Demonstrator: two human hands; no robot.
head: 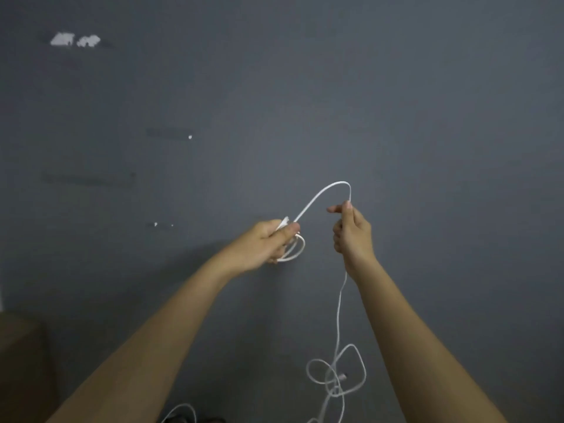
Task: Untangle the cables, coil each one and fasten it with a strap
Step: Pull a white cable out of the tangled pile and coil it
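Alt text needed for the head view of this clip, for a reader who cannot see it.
Two bare hands hold a white cable up before a dark grey wall: the left hand grips a small coil, the right hand pinches the strand, which arches between them. Below, the rest hangs in tangled loops.

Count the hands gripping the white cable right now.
2: the left hand holds the small coil; the right hand pinches the white cable higher up.
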